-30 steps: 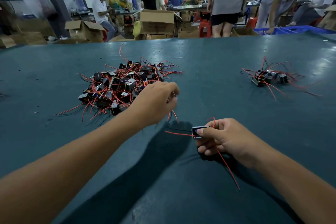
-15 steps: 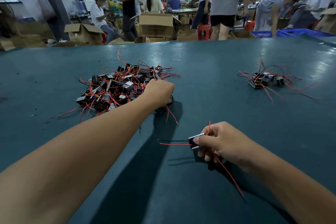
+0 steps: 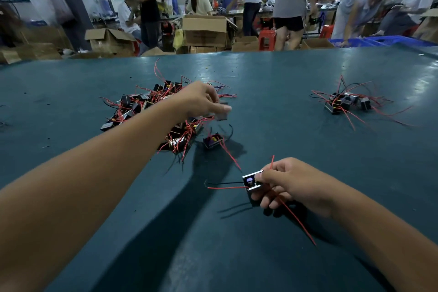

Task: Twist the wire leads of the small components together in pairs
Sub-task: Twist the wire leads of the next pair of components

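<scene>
A big pile of small black components with red and black leads (image 3: 142, 106) lies on the teal table at centre left. My left hand (image 3: 201, 99) hovers over the pile's right edge and pinches one blurred component (image 3: 222, 114) lifted off the table. Just below it a single component (image 3: 212, 141) lies apart from the pile. My right hand (image 3: 286, 182) grips another component (image 3: 250, 181) near the table's middle; its red and black leads stick out to the left, and a long red lead trails down to the right.
A smaller heap of components with tangled leads (image 3: 343, 102) lies at the right. The teal table (image 3: 272, 78) stretches far ahead. Beyond its far edge stand cardboard boxes (image 3: 205, 31), a blue crate (image 3: 384, 41), red stools and several people.
My left hand has reached into the pile and come up with a component pinched in its fingers. One component now lies apart below the pile. My right hand has stayed in place with its component.
</scene>
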A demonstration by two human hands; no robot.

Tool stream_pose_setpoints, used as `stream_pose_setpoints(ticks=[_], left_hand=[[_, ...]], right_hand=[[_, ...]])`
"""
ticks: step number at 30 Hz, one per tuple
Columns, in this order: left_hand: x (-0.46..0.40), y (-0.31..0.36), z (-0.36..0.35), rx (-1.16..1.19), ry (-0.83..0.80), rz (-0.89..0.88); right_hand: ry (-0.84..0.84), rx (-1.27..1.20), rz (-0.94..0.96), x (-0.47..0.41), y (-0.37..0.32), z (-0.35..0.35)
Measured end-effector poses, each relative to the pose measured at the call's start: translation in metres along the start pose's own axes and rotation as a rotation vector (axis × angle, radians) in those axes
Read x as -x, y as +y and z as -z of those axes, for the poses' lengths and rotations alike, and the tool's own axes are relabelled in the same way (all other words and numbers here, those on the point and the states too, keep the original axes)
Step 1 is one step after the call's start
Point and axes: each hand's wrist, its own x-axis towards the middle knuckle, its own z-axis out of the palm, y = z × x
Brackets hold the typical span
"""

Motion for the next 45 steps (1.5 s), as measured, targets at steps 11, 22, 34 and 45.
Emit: stream_pose_setpoints(ticks=[11,22,34,45], left_hand=[[0.092,0.0,0.012,0.822,-0.022,-0.277],[0.122,-0.067,-0.051,0.09,-0.067,-0.312],[0.135,-0.074,-0.031,-0.269,-0.227,-0.333],[0.15,-0.016,-0.071,-0.225,-0.06,-0.744]], right_hand=[[-0.081,-0.113,0.05,0.004,-0.002,0.001],[0.175,0.41,0.13,0.004,0.003,0.003],[0.221,0.315,0.171,0.001,0.007,0.006],[0.203,0.299,0.148,0.0,0.004,0.004]])
